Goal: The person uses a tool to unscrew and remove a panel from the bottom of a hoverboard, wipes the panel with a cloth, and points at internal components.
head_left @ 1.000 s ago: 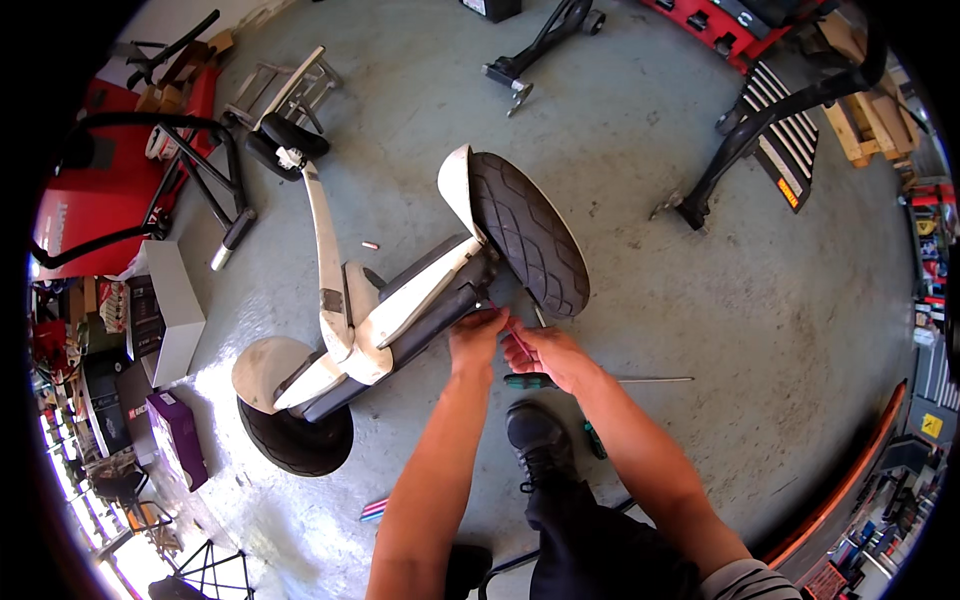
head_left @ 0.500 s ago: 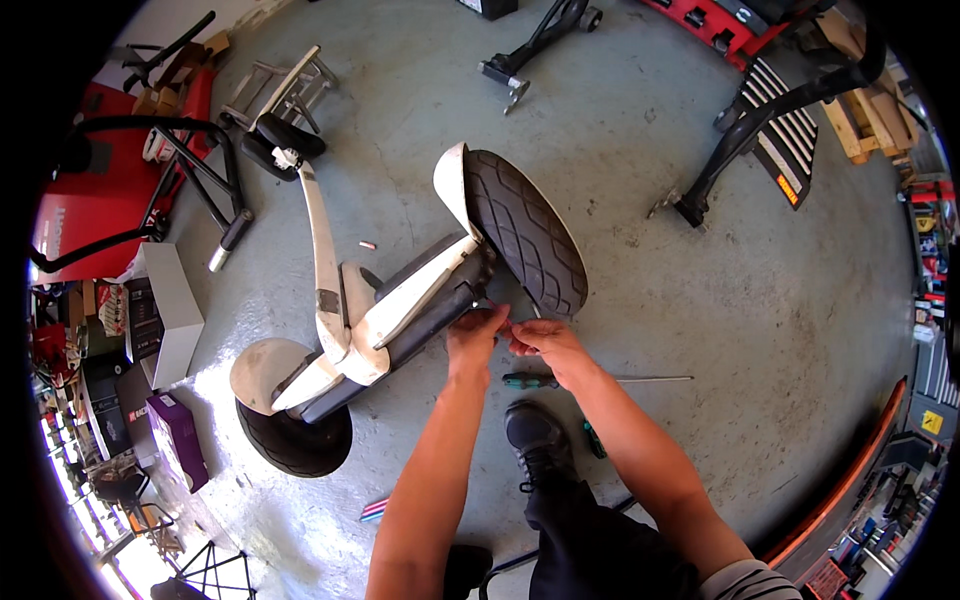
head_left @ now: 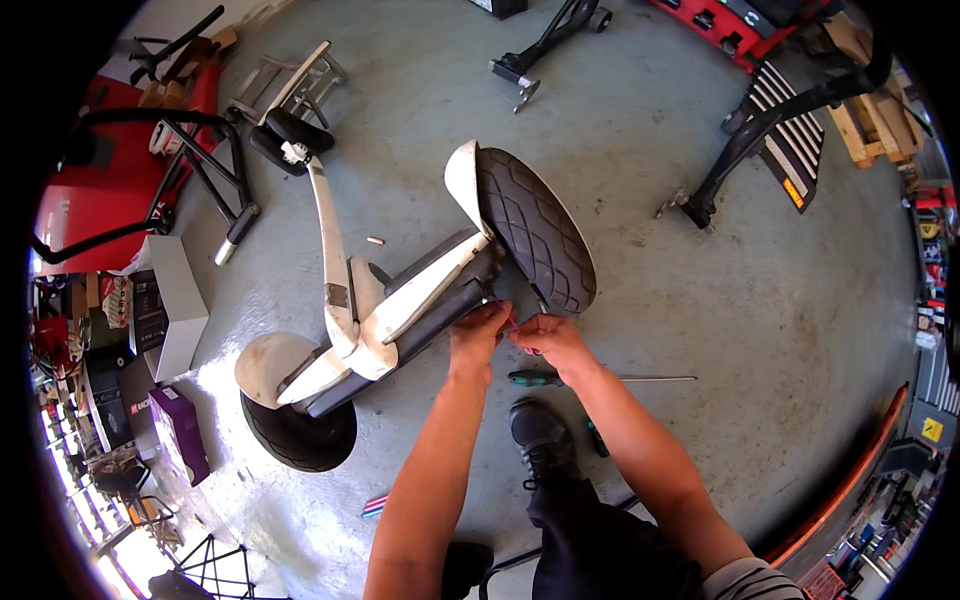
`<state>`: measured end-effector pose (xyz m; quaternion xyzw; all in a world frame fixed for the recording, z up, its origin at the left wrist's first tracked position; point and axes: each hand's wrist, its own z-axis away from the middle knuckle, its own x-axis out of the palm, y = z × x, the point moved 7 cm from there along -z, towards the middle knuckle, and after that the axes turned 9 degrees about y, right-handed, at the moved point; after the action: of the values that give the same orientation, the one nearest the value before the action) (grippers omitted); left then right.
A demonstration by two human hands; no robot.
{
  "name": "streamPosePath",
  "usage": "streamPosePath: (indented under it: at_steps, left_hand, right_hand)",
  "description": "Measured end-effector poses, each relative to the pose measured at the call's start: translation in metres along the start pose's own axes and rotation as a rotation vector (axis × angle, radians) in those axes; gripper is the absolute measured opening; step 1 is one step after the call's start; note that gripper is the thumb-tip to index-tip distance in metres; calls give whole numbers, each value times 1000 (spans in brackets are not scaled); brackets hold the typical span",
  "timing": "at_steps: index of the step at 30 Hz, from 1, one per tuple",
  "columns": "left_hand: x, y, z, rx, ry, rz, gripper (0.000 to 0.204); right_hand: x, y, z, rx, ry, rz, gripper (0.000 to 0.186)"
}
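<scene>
A white and black self-balancing scooter (head_left: pixel 425 295) lies tipped on the floor, its large treaded tyre (head_left: pixel 535 225) on the far right side and the other wheel (head_left: pixel 305 435) at the near left. My left hand (head_left: pixel 477 340) is closed at the scooter's dark edge beside the treaded tyre; its fingertips hide what they grip. Just to its right, my right hand (head_left: pixel 552 341) is closed on a thin pink rod (head_left: pixel 514 323), which spans the small gap between the hands. Below them a long screwdriver (head_left: pixel 535 378) with a green and black handle lies on the floor.
Another green-handled tool (head_left: pixel 597 440) lies by my shoe (head_left: pixel 540 437). Several coloured rods (head_left: pixel 375 506) rest on the floor at the lower left. Boxes (head_left: pixel 180 430) and a black tubular frame (head_left: pixel 235 180) stand at left, black metal stands (head_left: pixel 720 180) at far right.
The view has shifted slightly, so the scooter sits a little farther right in the picture. Both hands stay by the tyre; the pink rod shows more plainly between them.
</scene>
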<state>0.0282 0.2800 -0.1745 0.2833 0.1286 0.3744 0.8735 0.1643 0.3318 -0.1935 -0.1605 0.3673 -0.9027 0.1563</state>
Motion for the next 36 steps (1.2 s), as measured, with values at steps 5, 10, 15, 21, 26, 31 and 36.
streamPosePath:
  at_steps: [5, 10, 15, 21, 26, 31, 36]
  left_hand:
    - [-31, 3, 21, 0, -20, 193, 35]
    - [-121, -14, 49, 78, 84, 383, 39]
    - [-227, -51, 53, 111, 220, 714, 43]
    - [-267, -94, 63, 45, 194, 615, 39]
    - [-260, -98, 93, 52, 197, 598, 40]
    - [-257, -106, 97, 74, 177, 588, 40]
    - [-256, -111, 97, 99, 143, 586, 39]
  right_hand:
    - [-8, 6, 11, -48, 67, 267, 20]
    - [37, 14, 41, -158, -113, 497, 21]
    - [169, 29, 64, -142, -542, 591, 20]
    - [261, 71, 48, -381, -553, 857, 17]
    - [274, 83, 39, -329, -526, 899, 17]
    - [273, 86, 46, -323, -494, 881, 19]
    - [268, 90, 45, -220, -466, 778, 21]
